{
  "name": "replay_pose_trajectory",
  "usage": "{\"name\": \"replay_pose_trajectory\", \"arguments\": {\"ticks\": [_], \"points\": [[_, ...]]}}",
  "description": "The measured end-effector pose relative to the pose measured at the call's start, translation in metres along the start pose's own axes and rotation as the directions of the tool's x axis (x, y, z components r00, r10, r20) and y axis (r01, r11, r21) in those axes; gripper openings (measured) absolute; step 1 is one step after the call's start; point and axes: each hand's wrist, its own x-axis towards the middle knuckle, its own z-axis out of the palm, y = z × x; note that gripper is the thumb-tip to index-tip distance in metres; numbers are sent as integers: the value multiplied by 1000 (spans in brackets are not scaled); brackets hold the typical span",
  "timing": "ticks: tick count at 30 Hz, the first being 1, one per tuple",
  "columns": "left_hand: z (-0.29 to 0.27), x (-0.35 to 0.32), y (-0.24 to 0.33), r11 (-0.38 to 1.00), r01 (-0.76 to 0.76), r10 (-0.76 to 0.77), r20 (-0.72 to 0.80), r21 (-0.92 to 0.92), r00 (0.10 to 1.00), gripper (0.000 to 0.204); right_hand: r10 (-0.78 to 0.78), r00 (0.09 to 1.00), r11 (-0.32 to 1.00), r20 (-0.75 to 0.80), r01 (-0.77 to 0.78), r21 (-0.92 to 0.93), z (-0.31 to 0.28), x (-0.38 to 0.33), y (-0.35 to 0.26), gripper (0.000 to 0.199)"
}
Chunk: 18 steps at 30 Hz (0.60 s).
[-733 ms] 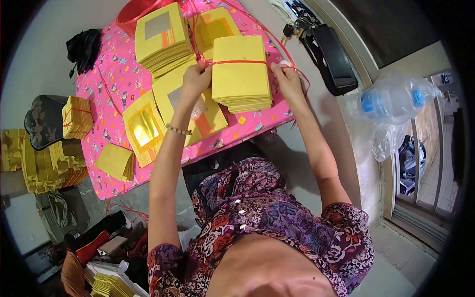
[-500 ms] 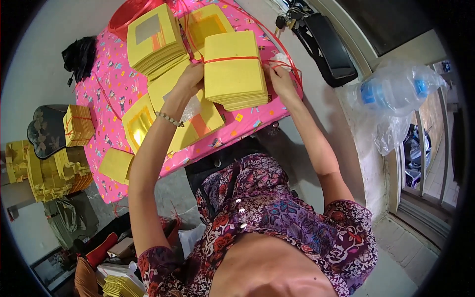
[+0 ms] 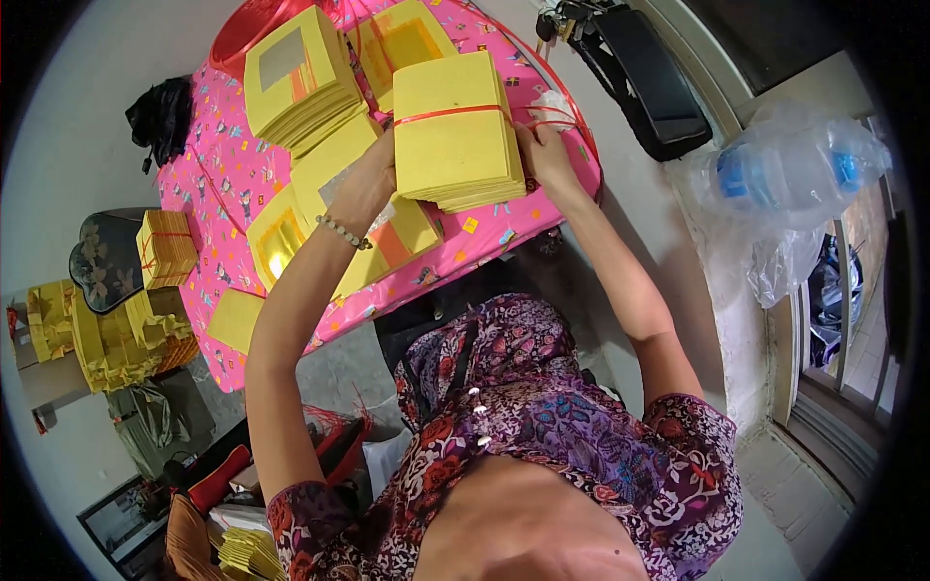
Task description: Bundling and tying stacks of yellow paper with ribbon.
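A thick stack of yellow paper sheets point(image 3: 457, 145) stands at the table's near right part, with a red string point(image 3: 450, 114) running across its top. My left hand point(image 3: 376, 176) is closed against the stack's left side, its fingertips hidden behind the paper. On the other side my right hand point(image 3: 544, 153) is closed, its fingers pinched at the red string where it leaves the stack's right edge. Loose string loops out beyond that hand. Beside the left wrist lie more yellow sheets point(image 3: 320, 169) with gold and orange patches, partly covered by my arm.
A taller yellow paper stack point(image 3: 300, 73) stands at the back, near a red basin point(image 3: 252, 39). The pink patterned tablecloth point(image 3: 218, 145) covers the table. A tied bundle point(image 3: 167, 250) rests on a dark stool at left. Against the right wall are a black bag point(image 3: 659, 87) and plastic-wrapped bottles point(image 3: 775, 179).
My left hand has slid further under the stack's left side, hiding its fingers. My right hand has come closer to the stack's right edge. The string still crosses the top.
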Motion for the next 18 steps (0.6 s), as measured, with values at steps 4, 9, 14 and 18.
{"name": "replay_pose_trajectory", "arguments": {"ticks": [4,9,14,18], "points": [[0,1,-3,986,-28,25,24,167,999,34,95,996,989,-6,-93,112,6,7,5,31],[-10,5,-7,985,-83,80,28,153,996,34,168,985,940,30,-170,297,7,4,4,26],[-16,2,-11,990,-90,81,86,112,993,34,223,973,808,58,-218,548,10,-10,-2,21],[-19,1,-11,983,-115,99,113,146,989,36,221,972,719,82,-219,659,13,-13,0,17]]}}
